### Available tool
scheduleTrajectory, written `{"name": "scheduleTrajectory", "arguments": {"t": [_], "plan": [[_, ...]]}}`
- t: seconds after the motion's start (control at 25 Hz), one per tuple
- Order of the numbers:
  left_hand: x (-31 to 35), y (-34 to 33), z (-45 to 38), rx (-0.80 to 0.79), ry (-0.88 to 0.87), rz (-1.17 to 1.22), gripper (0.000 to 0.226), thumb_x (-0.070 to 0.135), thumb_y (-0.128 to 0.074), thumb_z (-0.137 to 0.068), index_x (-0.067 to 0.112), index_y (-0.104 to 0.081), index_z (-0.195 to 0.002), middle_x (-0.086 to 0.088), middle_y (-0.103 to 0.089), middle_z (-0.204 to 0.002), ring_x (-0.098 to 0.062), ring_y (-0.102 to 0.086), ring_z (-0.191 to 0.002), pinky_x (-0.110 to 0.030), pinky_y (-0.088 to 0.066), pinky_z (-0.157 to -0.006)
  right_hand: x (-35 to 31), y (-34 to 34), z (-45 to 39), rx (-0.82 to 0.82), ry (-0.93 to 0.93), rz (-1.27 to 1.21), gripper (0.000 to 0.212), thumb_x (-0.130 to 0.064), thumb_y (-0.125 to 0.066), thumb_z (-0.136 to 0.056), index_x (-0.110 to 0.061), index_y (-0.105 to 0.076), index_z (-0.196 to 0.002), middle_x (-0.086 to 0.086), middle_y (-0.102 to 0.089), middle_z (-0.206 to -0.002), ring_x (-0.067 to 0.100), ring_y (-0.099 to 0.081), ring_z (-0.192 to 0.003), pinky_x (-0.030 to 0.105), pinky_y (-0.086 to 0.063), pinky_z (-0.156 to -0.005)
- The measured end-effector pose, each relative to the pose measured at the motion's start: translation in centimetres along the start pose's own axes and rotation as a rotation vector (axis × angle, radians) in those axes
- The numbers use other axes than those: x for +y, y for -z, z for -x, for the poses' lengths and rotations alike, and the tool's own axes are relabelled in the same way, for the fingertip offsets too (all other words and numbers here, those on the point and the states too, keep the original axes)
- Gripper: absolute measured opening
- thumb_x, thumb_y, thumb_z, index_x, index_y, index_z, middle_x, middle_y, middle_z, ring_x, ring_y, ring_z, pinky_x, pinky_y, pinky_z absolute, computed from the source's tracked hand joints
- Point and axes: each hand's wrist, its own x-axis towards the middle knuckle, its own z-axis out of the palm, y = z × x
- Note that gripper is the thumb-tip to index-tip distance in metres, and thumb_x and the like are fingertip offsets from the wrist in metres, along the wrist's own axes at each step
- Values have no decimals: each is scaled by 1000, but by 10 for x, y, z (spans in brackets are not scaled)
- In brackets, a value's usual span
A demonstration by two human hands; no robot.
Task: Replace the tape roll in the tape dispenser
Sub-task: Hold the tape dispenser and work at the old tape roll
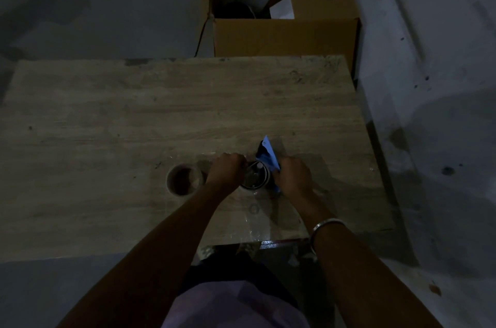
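Observation:
A blue and black tape dispenser (266, 156) lies on the wooden table (134, 118), right of centre. A dark tape roll (255, 177) sits at the dispenser's hub. My left hand (227, 170) is closed on the left edge of that roll. My right hand (293, 177) grips the blue body of the dispenser from the right. A second roll, brown with a wide cardboard core (184, 180), lies flat on the table to the left of my left hand, apart from it. The scene is dim, so fine details of the hub are hard to make out.
An open cardboard box (287, 35) with papers and a cable inside stands on the floor behind the table's far edge. Grey floor surrounds the table. A metal bangle (326, 225) is on my right wrist. The table's near edge has a notch by my body.

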Motion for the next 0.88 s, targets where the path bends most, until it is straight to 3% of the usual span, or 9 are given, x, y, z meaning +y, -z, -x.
{"name": "scheduleTrajectory", "arguments": {"t": [0.48,0.64,0.8,0.88], "plan": [[-1,-6,5,107,-130,-169,22,22,-47,-100,11,-66,-97,-6,-66,-75,-19,-54,-60,-31,-38,-56,2,-4,-5,-34,-24,-31,18,-16,-58,-96,-5,-68,-107,15,-71,-107,30,-68,-99,42,-57,-85],[2,-7,10,108,-153,-201,21,22,-49,-99,10,-66,-97,-9,-70,-83,-26,-65,-72,-32,-34,-59,2,-4,-6,-34,-12,-42,20,-16,-58,-97,-5,-67,-110,16,-70,-109,30,-68,-100,43,-57,-87],[6,-2,1,12,-80,-182,21,20,-50,-98,8,-66,-104,-11,-71,-92,-27,-67,-80,-33,-46,-63,1,-2,-6,-5,34,-2,22,-19,-55,-99,-7,-67,-114,14,-70,-111,28,-68,-100,38,-56,-84],[8,1,1,12,-165,-257,22,20,-47,-99,8,-64,-108,-10,-70,-96,-26,-66,-84,-31,-39,-63,1,-2,-6,6,34,-9,22,-20,-55,-99,-7,-66,-114,13,-70,-111,27,-68,-100,37,-55,-83]]}}
